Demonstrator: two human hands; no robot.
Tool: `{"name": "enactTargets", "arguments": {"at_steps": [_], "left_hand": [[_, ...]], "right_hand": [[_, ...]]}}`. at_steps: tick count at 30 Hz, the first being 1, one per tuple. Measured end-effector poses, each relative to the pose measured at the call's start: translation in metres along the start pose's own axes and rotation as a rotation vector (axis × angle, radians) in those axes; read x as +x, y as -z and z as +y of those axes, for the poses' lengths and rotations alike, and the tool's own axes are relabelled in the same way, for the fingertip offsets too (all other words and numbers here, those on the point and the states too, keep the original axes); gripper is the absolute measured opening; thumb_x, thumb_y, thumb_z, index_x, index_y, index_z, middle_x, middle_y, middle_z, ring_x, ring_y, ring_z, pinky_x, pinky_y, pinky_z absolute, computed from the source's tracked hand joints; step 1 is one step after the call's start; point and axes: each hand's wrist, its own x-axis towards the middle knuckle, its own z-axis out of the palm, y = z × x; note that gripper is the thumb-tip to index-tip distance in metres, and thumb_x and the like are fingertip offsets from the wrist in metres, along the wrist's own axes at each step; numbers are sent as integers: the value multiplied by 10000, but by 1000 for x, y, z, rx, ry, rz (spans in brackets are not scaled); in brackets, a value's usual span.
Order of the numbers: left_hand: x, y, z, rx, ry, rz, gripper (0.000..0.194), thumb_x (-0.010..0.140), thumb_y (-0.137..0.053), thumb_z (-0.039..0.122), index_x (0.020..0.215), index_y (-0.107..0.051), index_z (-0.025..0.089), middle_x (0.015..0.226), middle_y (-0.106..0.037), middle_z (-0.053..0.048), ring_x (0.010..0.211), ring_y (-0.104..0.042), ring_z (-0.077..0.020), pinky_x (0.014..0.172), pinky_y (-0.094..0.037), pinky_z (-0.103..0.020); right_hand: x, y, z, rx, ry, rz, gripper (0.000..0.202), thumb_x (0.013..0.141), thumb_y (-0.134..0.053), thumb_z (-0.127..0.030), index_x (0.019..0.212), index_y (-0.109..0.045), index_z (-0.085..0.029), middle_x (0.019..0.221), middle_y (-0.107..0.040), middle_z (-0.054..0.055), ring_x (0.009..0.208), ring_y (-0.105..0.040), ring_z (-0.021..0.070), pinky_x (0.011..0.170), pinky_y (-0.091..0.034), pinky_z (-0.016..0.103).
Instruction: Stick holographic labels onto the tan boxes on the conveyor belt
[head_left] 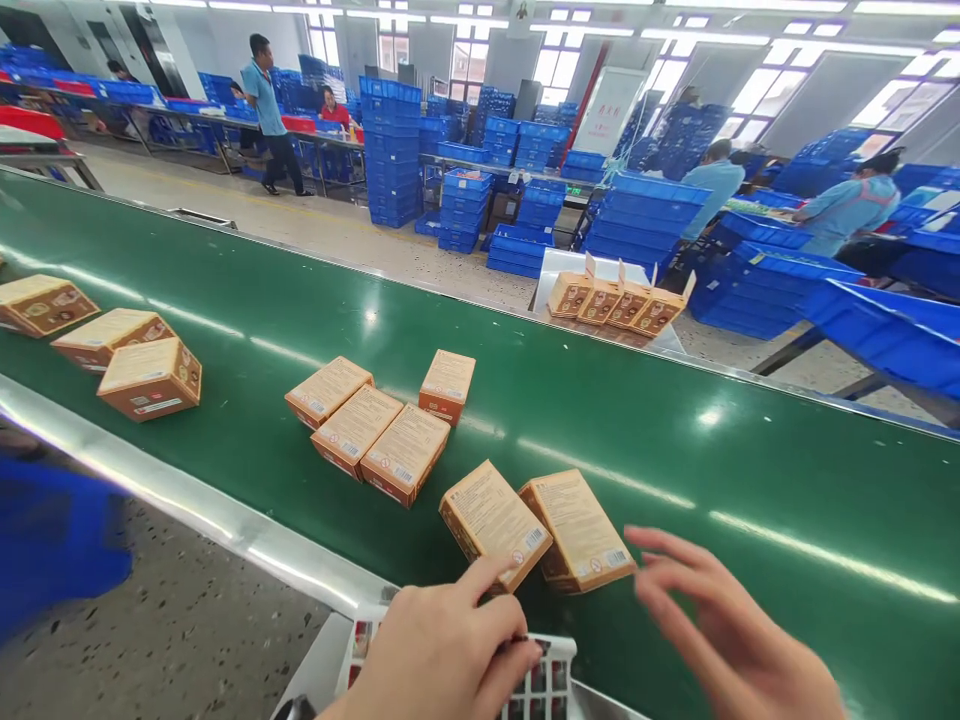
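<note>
My left hand (450,640) has its fingers partly bent and apart, over a sheet of small dark-and-red stickers (551,675) at the belt's near edge. Its index fingertip overlaps the near edge of a brown-and-cream carton (495,515); I cannot tell if it presses on it. Beside that carton, to the right, lies a second carton (577,525). My right hand (720,620) is just right of the second carton's corner, fingers spread and nothing visible in them. Both cartons lie with a printed, barcoded face up.
A green conveyor belt (750,480) with metal edges crosses the view. More cartons (405,445) sit farther left on it. Across the belt, cartons with raised flaps (619,300) stand on a side table. Stacked blue crates (390,150) and several people are beyond.
</note>
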Motion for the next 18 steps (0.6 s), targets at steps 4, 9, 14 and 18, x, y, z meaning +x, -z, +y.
{"name": "enactTargets", "arguments": {"at_steps": [4, 9, 14, 18], "left_hand": [[0, -3, -2, 85, -69, -120, 199, 852, -593, 292, 679, -640, 208, 1330, -662, -54, 382, -594, -118, 364, -243, -254], [7, -3, 1, 121, -60, -258, 139, 833, -635, 264, 714, -661, 198, 1392, -607, -61, 443, -656, -142, 369, -290, -233], [13, -3, 8, 30, -56, -288, 167, 845, -643, 266, 702, -659, 182, 1402, -596, -84, 466, -662, -139, 394, -348, -226], [17, -7, 13, 56, -64, -358, 158, 814, -695, 269, 688, -665, 177, 1428, -571, -70, 486, -682, -155, 378, -310, -227]], "right_hand": [[39, -1, 15, 126, -432, -76, 478, 681, -694, -687, 729, -745, -214, 1217, -703, 116, 1061, -673, 320, 771, -581, 310], [51, -3, 26, 218, -537, -236, 508, 703, -686, -688, 778, -743, -189, 1275, -668, 122, 956, -677, 283, 747, -548, 310], [48, 3, 39, 195, -562, -195, 517, 683, -704, -679, 830, -742, -185, 1209, -700, 121, 903, -684, 277, 686, -546, 302], [43, 2, 42, 175, -597, -123, 549, 667, -699, -684, 895, -728, -186, 1142, -721, 113, 858, -694, 262, 684, -556, 312]]}}
